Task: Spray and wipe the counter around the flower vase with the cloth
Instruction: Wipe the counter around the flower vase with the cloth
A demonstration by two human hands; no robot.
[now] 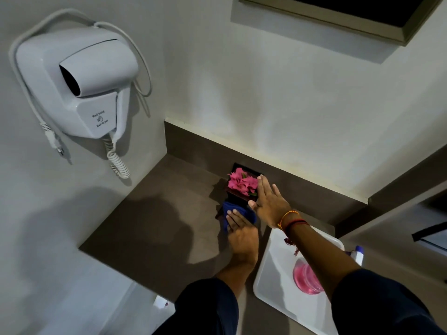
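A dark square flower vase (235,193) with pink flowers (242,182) stands on the brown counter (154,213) close to the back wall. My left hand (238,228) presses a blue cloth (232,210) flat on the counter just in front of the vase. My right hand (268,201) rests on the vase's right side, fingers spread toward the flowers. A spray bottle (357,254) with a blue and white head shows at the right, mostly hidden behind my right forearm.
A white tray (273,281) on the counter holds a glass of pink liquid (306,279), right under my right arm. A white wall hair dryer (77,81) with a coiled cord hangs at the left. A framed mirror edge (338,18) is above.
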